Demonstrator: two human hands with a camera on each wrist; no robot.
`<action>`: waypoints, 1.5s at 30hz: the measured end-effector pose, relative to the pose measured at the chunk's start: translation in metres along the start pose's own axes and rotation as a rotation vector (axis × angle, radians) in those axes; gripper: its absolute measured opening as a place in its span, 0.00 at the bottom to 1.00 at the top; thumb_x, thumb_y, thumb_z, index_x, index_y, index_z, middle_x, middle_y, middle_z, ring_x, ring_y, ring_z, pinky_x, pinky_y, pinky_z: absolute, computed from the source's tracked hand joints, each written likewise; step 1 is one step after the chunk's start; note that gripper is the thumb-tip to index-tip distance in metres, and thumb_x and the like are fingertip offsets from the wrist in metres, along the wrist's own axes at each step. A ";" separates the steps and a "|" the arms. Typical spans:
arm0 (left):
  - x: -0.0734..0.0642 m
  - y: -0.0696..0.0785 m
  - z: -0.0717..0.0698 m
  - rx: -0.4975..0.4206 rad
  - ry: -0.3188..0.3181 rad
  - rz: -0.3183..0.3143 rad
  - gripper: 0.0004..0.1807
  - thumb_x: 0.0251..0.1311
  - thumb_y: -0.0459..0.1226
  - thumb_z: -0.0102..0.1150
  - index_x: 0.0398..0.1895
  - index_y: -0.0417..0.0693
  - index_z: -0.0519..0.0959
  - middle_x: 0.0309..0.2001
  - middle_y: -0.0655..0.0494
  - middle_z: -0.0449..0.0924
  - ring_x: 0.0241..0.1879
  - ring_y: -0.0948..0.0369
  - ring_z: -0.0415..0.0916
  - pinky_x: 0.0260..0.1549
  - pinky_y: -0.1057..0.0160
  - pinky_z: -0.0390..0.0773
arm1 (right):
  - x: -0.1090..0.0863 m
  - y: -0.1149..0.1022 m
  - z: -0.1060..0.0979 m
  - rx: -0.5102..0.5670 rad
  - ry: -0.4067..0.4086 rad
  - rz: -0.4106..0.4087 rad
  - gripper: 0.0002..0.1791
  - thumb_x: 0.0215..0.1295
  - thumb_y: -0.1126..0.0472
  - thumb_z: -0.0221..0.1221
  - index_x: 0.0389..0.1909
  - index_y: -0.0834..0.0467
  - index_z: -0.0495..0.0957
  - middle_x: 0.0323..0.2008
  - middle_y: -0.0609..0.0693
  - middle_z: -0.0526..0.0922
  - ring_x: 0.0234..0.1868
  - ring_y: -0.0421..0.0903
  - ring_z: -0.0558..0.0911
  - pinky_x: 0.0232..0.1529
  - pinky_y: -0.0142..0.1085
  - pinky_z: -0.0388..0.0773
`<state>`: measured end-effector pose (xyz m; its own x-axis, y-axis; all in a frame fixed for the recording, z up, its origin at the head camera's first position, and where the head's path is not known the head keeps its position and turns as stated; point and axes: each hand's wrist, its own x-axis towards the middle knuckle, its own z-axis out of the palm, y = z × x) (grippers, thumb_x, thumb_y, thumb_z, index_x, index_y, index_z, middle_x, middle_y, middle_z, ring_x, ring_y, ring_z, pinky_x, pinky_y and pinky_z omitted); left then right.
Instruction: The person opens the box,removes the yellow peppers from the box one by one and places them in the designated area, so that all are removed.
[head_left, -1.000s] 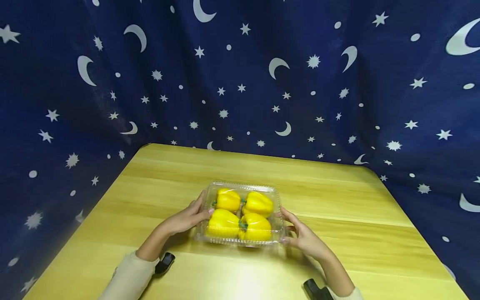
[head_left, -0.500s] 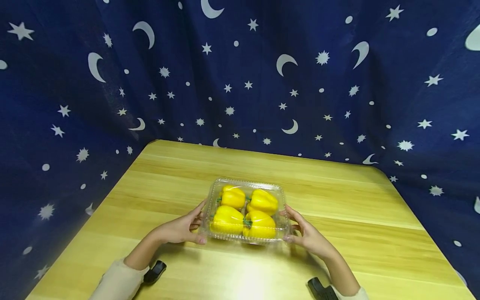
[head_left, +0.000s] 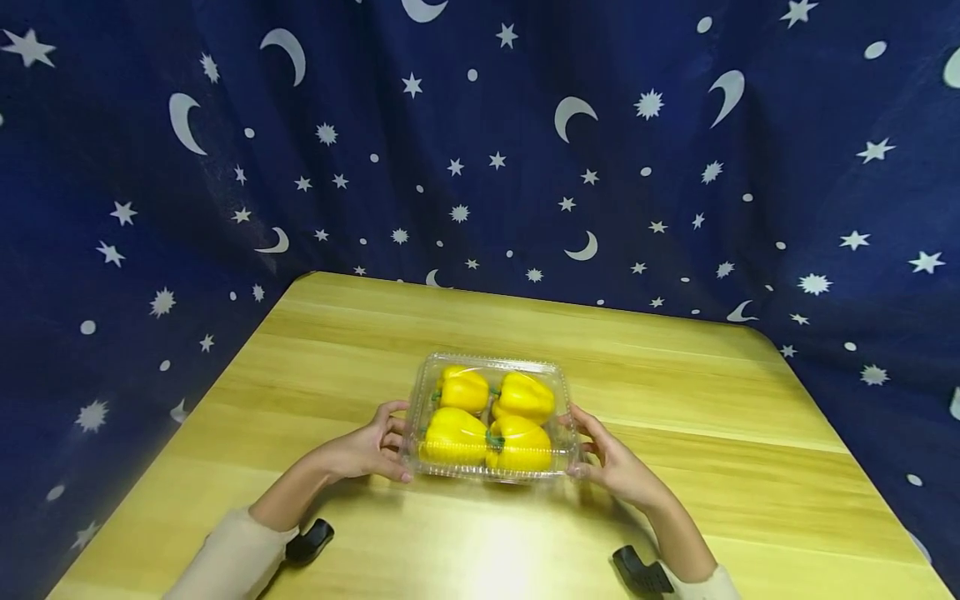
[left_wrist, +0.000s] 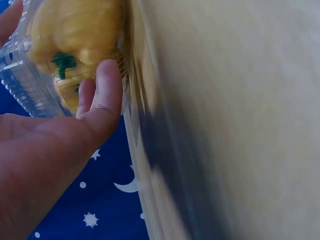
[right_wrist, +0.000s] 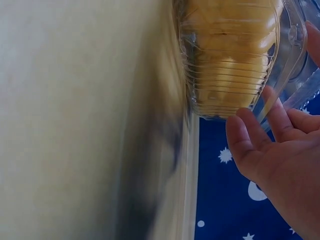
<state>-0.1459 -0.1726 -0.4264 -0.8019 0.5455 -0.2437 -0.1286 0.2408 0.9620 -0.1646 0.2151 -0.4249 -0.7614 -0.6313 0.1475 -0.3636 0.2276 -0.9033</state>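
Observation:
A clear plastic clamshell container lies on the table with its lid down. Inside it are several yellow bell peppers with green stems. At its left side is my left hand, fingers spread and loosely bent, fingertips close to the wall. The left wrist view shows the left hand's fingers in front of the plastic. My right hand rests at the right side, its fingertips at the wall and the thumb by the front corner. Relaxed right fingers appear beside the ridged wall in the right wrist view.
The wooden table has a pale, glossy top. Behind and beside it hangs a dark blue curtain with white stars and moons. A black wrist device sits at the left sleeve, another black device at the right.
My left thumb has come off the container's top, and the left fingers have loosened and drawn leftward. The right hand stays at its side. The camera view has shifted slightly.

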 end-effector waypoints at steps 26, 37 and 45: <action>-0.007 -0.003 0.012 0.167 0.035 0.005 0.39 0.61 0.46 0.54 0.63 0.41 0.41 0.54 0.32 0.60 0.44 0.52 0.70 0.38 0.59 0.72 | 0.001 -0.001 0.003 0.010 -0.005 0.018 0.44 0.58 0.68 0.57 0.68 0.70 0.40 0.61 0.74 0.54 0.54 0.39 0.68 0.50 0.28 0.69; -0.012 -0.002 0.020 0.315 0.016 0.078 0.20 0.69 0.44 0.38 0.52 0.40 0.49 0.50 0.42 0.62 0.56 0.47 0.64 0.43 0.58 0.70 | -0.001 0.000 0.000 -0.042 0.003 -0.025 0.42 0.59 0.68 0.55 0.68 0.70 0.41 0.61 0.74 0.54 0.58 0.32 0.63 0.53 0.26 0.64; -0.009 0.004 0.021 0.379 0.025 0.064 0.19 0.71 0.47 0.29 0.48 0.38 0.52 0.47 0.42 0.60 0.52 0.49 0.62 0.45 0.53 0.67 | 0.001 -0.001 -0.002 -0.058 0.001 0.048 0.42 0.61 0.66 0.55 0.69 0.68 0.41 0.63 0.70 0.53 0.58 0.61 0.63 0.53 0.41 0.66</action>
<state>-0.1267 -0.1600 -0.4228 -0.8159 0.5503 -0.1775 0.1432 0.4897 0.8600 -0.1657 0.2158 -0.4233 -0.7792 -0.6180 0.1046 -0.3568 0.3001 -0.8847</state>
